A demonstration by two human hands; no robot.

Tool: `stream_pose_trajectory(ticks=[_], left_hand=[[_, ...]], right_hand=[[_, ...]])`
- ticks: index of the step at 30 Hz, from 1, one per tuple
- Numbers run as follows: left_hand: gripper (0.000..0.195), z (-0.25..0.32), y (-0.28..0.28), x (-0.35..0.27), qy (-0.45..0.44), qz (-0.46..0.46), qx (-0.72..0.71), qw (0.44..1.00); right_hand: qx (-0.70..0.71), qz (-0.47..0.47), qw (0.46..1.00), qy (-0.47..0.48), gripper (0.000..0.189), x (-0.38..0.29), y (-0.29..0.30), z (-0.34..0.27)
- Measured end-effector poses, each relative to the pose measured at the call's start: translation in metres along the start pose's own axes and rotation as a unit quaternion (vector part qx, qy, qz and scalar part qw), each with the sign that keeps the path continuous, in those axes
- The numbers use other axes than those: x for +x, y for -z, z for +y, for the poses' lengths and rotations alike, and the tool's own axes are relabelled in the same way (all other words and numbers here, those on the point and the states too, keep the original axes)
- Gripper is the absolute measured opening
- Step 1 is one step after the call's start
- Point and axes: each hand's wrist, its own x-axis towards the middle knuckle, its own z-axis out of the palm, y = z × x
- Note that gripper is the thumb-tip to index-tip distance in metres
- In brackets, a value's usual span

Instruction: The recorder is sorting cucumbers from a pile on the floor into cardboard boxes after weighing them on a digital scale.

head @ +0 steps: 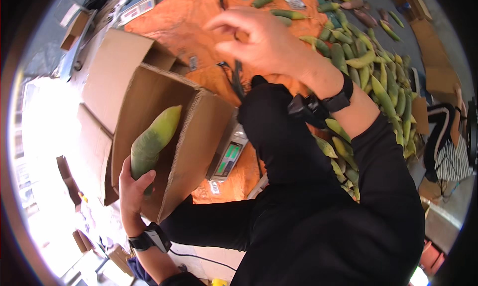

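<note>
My left hand [136, 187] grips the lower end of a large green radish [151, 147] with a yellow-green tip, held over the mouth of an open cardboard box [201, 136]. That box stands on a digital scale [227, 160] with a lit green display. Raised above the orange sheeting, my right hand [257, 39] has its fingers curved apart and holds nothing. To the right of my right forearm lies a big heap of green radishes [390, 95], several of them long and yellow-tipped.
Orange sheeting [168, 20] covers the floor ahead. A few radishes [287, 14] lie on it near the top. Reddish roots [364, 17] are beyond the heap. Another device [138, 5] stands at the upper left. A person in striped clothing [452, 160] is at the far right, beside cardboard [440, 73].
</note>
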Motion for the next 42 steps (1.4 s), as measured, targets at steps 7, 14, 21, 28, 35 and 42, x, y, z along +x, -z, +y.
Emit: stream_pose_trajectory(ticks=[7,14,21,28,35,42], left_hand=[[0.059,-0.020,-0.018,0.065,0.083,-0.137,0.198,0.967],[0.081,-0.074,-0.034,0.118,0.234,-0.209,0.174,0.933],[0.074,-0.146,-0.044,0.117,0.370,-0.214,0.106,0.898],[0.056,-0.102,-0.064,0.100,0.232,-0.292,0.251,0.893],[0.049,-0.042,-0.018,0.114,0.160,-0.243,0.162,0.943],[0.039,0.036,-0.005,0.047,-0.066,-0.083,0.060,0.993]], right_hand=[[-0.137,-0.141,0.907,-0.373,0.020,-0.219,0.071,0.118],[-0.279,-0.215,0.663,-0.661,0.032,-0.450,0.107,0.104],[-0.296,-0.207,0.496,-0.790,0.070,-0.436,0.089,0.049],[-0.314,-0.229,0.479,-0.787,0.065,-0.436,0.083,0.050],[-0.228,-0.243,0.500,-0.800,0.079,-0.447,0.082,0.055],[-0.254,-0.134,0.763,-0.579,0.078,-0.355,0.080,0.068]])
